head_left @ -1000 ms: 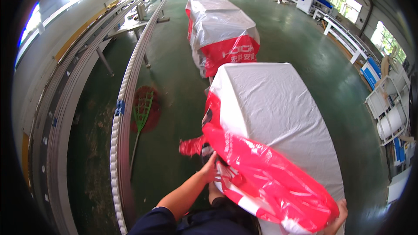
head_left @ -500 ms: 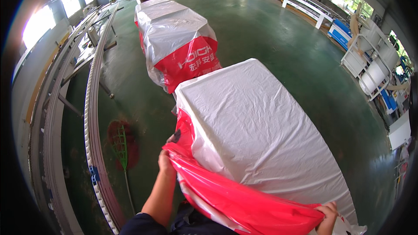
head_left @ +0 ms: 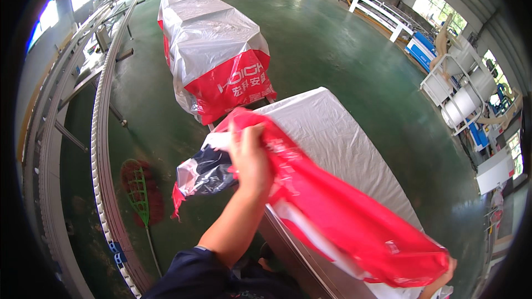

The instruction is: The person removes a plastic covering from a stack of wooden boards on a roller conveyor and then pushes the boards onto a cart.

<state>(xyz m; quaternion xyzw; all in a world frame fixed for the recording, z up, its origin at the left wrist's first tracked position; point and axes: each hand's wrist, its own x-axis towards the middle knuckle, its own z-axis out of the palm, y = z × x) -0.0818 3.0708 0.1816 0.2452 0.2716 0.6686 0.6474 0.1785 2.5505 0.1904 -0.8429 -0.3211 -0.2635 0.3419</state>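
My left hand point(head_left: 250, 159) is raised and grips the near corner of a red and white plastic cover sheet point(head_left: 338, 210), lifting it off the left end of a long wrapped stack point(head_left: 338, 133). The sheet bunches in a red fold that runs down to the right. My right hand point(head_left: 440, 277) holds the other end of that fold at the lower right edge, with only the fingertips showing. A loose dark and white flap point(head_left: 205, 173) hangs below my left hand.
A second stack under a white and red cover point(head_left: 213, 50) stands farther ahead on the green floor point(head_left: 332, 39). A curved roller conveyor point(head_left: 105, 133) runs along the left. A green broom on a red dustpan point(head_left: 141, 194) lies beside it. White machines point(head_left: 460, 88) stand at the right.
My left hand has come up and to the right, pulling the cover's corner high over the stack end. The view has swung left. The right hand stays at the fold's far end.
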